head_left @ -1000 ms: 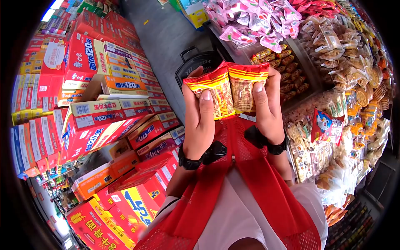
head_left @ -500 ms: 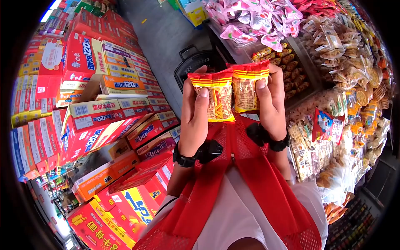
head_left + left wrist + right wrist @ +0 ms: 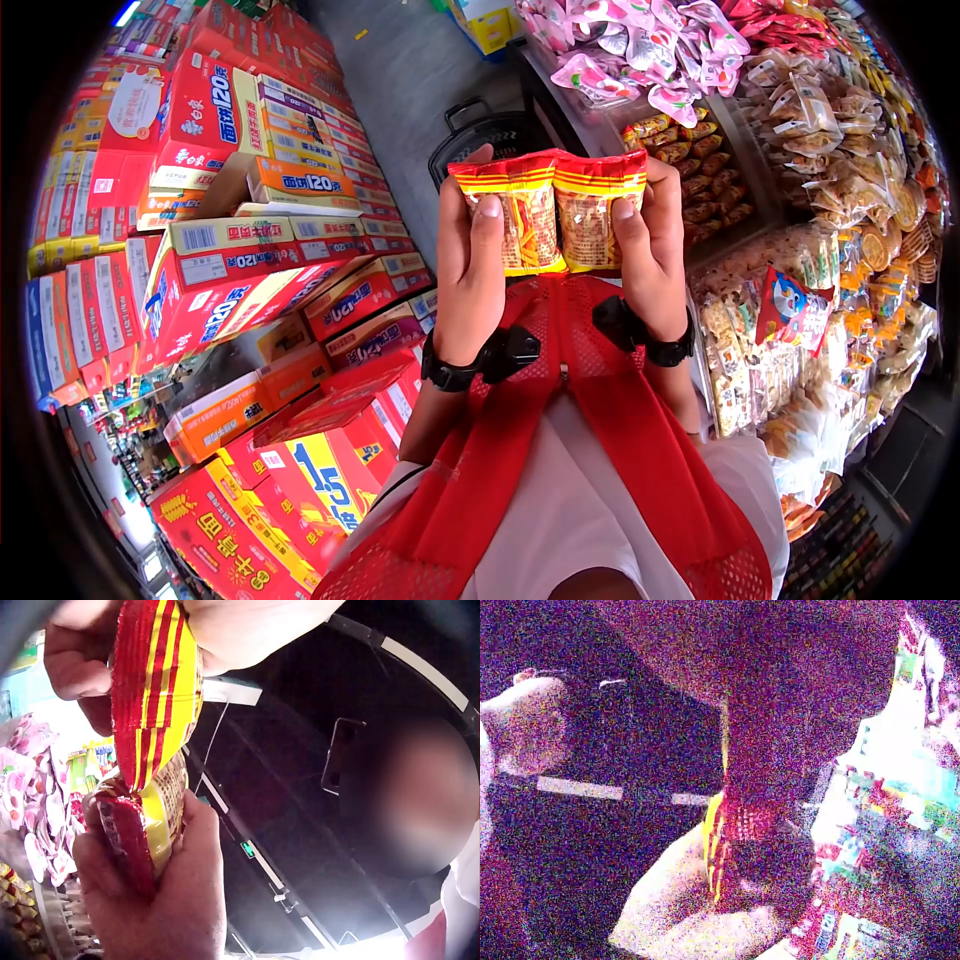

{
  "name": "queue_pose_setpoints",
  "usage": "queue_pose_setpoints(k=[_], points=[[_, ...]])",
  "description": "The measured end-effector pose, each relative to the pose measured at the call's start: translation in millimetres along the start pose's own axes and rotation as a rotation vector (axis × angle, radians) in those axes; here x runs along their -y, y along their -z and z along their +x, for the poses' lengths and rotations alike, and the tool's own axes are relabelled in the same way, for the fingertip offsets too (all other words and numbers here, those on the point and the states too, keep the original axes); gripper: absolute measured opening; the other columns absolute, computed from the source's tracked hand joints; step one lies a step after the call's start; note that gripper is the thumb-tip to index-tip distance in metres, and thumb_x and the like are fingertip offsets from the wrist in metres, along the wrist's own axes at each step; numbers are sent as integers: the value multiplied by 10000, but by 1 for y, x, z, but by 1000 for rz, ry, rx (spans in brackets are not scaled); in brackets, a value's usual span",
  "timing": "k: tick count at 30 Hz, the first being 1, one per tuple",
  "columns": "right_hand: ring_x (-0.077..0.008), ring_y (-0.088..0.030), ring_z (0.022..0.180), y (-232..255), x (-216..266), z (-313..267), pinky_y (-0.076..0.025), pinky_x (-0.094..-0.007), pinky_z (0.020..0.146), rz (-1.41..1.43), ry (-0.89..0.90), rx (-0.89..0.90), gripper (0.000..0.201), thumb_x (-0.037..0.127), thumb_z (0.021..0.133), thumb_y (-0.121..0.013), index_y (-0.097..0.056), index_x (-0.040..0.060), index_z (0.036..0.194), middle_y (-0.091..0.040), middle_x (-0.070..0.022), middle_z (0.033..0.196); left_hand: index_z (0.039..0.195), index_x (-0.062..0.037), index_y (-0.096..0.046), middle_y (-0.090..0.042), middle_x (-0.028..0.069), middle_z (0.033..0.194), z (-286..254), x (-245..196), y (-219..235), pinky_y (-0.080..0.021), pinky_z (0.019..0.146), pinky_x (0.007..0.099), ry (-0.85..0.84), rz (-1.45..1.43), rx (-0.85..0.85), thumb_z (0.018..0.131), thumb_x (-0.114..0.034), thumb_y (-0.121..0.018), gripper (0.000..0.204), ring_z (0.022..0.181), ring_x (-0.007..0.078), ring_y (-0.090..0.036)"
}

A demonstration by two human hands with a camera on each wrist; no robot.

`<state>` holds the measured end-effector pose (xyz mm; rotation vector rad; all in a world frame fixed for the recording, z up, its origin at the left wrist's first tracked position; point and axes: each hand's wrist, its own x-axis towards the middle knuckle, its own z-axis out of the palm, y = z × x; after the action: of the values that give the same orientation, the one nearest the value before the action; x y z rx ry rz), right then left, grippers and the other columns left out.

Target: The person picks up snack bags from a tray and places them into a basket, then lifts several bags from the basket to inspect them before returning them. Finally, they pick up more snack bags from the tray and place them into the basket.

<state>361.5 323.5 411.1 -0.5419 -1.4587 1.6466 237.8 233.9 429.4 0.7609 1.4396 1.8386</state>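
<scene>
Up high, two snack packs held side by side.

Left hand (image 3: 470, 285) grips the left pack (image 3: 515, 220), thumb across its front and fingers curled behind; right hand (image 3: 650, 265) holds the right pack (image 3: 592, 212) the same way. The packs touch edge to edge above the palms. A black basket (image 3: 480, 135) sits on the floor just beyond the hands, with stacked boxes (image 3: 230, 250) off the left hand's side.
</scene>
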Motion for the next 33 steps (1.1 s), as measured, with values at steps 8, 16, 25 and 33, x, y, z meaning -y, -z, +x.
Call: queue_pose_setpoints(k=[8, 16, 25, 33], points=[[-88, -475, 948, 6, 0, -4, -382, -243, 852, -25, -15, -28, 250, 80, 936, -439, -390, 0, 1167, -515, -49, 1043, 1311, 20, -329, -489, 92, 1192, 0, 2, -5, -366, 943, 261, -21, 21, 25, 979, -182, -362, 390, 1076, 113, -471], [-77, -477, 915, 13, -1, -2, -382, -229, 830, 88, -92, -116, 260, 140, 952, -454, -407, 17, 1177, -541, -40, 1020, 1330, -1, -341, -452, 96, 1285, 0, 12, -5, -350, 992, 311, 26, -48, 43, 986, -326, -317, 473, 1161, 161, -463], [-98, -464, 979, 14, 0, 0, -358, -252, 887, 66, -109, -87, 263, 155, 961, -432, -407, 18, 1183, -524, -59, 1071, 1366, -23, -302, -401, 93, 1353, -1, 21, -1, -246, 1062, 329, 73, -229, 74, 894, -661, -114, 815, 1261, 188, -377], [-102, -468, 985, 15, -3, 4, -356, -255, 896, 68, -168, -90, 268, 193, 970, -408, -429, 16, 1171, -526, -68, 1086, 1383, 3, -275, -361, 103, 1396, 4, 23, 3, -212, 1086, 366, 175, -453, 82, 857, -717, -141, 902, 1301, 219, -330]])
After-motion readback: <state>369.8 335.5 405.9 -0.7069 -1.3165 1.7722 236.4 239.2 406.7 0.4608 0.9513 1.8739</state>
